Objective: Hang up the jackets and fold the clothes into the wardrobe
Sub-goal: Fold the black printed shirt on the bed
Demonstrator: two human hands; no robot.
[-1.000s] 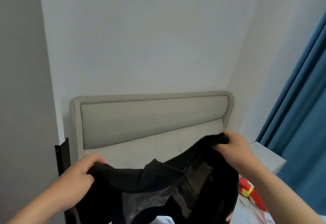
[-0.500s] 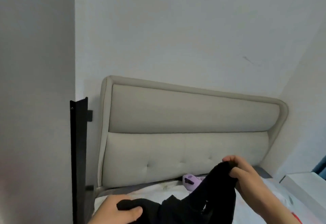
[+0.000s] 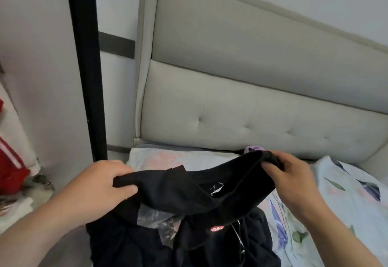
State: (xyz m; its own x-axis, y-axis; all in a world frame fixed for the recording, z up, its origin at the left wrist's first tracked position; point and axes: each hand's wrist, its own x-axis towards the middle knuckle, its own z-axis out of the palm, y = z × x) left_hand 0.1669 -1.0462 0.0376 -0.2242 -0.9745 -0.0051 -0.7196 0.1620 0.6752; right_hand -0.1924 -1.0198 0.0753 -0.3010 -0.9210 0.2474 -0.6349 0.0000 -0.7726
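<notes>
**Hands and black garment now over the bed, view dropped lower**

Compared with a moment ago, the view has turned down from the wall, so much more of the black garment (image 3: 189,191) and of the bed (image 3: 346,193) is seen. The left hand (image 3: 100,184) grips the left end of the garment's upper edge, with the fingers curled round the cloth. The right hand (image 3: 294,178) pinches the right end of the same edge between thumb and fingers. The garment is stretched between the two hands, and its lower part hangs down and lies in a heap on the flowered sheet. A small red label (image 3: 217,228) shows on the heap, and a piece of clear plastic (image 3: 155,216) lies just under the held edge. Behind the hands stands the grey headboard (image 3: 252,109). A purple thing (image 3: 255,148) shows just above the right hand. A black post (image 3: 88,77) stands at the left, and a red cloth (image 3: 10,170) lies further left.
</notes>
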